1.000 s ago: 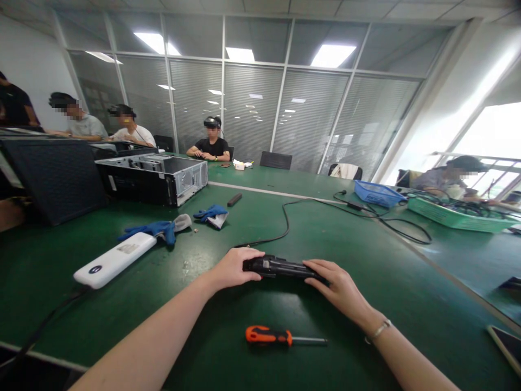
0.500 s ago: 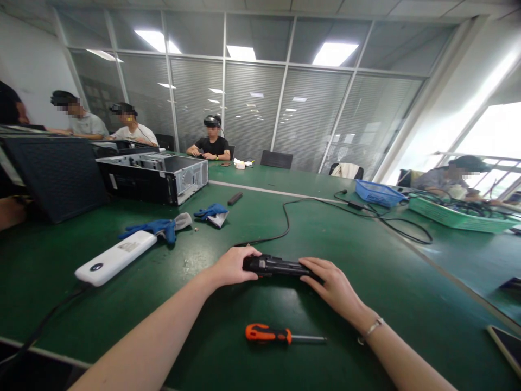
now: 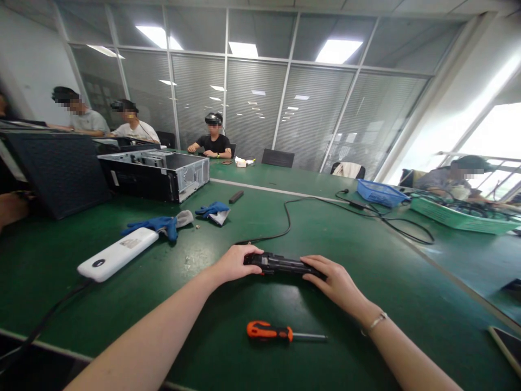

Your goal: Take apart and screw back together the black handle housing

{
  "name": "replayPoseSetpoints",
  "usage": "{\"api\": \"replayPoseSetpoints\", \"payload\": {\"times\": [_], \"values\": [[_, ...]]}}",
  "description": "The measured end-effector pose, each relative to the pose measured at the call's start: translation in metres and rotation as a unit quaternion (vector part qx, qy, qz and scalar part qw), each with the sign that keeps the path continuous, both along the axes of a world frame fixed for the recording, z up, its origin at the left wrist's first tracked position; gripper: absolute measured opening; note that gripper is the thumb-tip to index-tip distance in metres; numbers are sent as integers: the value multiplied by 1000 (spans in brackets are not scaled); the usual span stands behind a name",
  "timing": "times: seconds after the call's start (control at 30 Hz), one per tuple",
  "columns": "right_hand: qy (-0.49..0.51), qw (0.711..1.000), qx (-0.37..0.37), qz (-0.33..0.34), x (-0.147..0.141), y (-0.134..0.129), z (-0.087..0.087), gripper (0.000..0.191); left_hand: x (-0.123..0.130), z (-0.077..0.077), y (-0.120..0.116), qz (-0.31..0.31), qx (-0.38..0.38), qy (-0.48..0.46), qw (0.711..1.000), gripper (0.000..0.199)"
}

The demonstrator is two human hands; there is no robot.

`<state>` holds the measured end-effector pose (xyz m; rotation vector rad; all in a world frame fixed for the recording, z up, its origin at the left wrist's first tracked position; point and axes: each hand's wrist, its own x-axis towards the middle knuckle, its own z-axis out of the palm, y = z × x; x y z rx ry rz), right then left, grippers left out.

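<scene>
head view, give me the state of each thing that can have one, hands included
left hand: closed on the left end of the black device
right hand: gripping its right end
black device: flat on the green table, cable attached
orange-handled screwdriver: lying loose, untouched
computer case: on its side, panel off
blue gloves: off, lying limp
white power bank: flat, cable plugged in

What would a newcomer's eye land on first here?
Both hands, left hand and right hand, grip the ends of a black device on the green table. An orange-handled screwdriver lies just nearer the person, and a white power bank sits to the left.
</scene>
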<state>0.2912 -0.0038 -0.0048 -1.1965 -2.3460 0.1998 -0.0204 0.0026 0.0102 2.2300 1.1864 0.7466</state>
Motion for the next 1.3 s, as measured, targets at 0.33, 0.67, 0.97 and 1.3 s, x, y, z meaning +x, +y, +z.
{"api": "replayPoseSetpoints", "payload": {"times": [0.33, 0.67, 0.97, 1.3], "values": [[-24, 999, -33, 0, -1, 6, 0, 34, 7, -2, -2, 20, 7, 18, 1000, 45], [-1, 1000, -6, -12, -3, 0, -5, 34, 2, -5, -4, 7, 12, -4, 1000, 43], [62, 986, -150, -46, 26, 3, 0, 53, 6, -7, -1, 6, 12, -8, 1000, 37], [106, 973, -203, -42, 32, 8, -4, 53, 8, -12, 0, 20, 38, 10, 999, 40]]}}
